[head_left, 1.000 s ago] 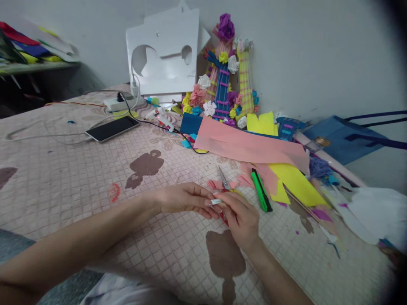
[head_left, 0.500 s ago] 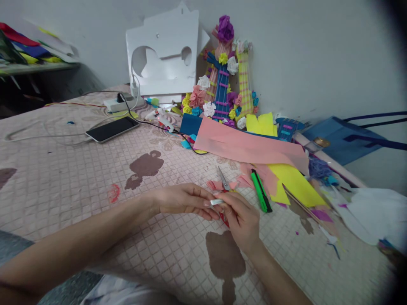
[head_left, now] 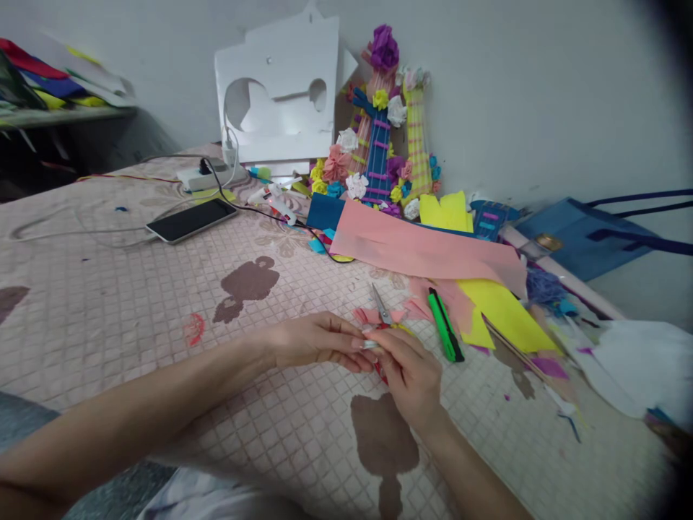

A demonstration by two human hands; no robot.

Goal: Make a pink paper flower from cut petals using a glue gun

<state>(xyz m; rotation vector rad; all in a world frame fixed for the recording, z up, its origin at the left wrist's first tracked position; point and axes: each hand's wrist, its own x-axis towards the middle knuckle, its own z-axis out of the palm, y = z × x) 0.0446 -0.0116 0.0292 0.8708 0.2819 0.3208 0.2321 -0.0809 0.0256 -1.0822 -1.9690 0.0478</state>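
From where I stand, the left hand [head_left: 319, 341] and right hand [head_left: 416, 368] both pinch a small white strip [head_left: 371, 345] above the scissors [head_left: 384, 310]; light, even pressure should keep it from creasing.

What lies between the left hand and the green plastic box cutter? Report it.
Head view: the right hand, the small whitish piece it pinches, partly hidden metal scissors and pink paper scraps.

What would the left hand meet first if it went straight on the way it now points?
Most likely the right hand, close ahead at the white piece between both hands; depth is unclear.
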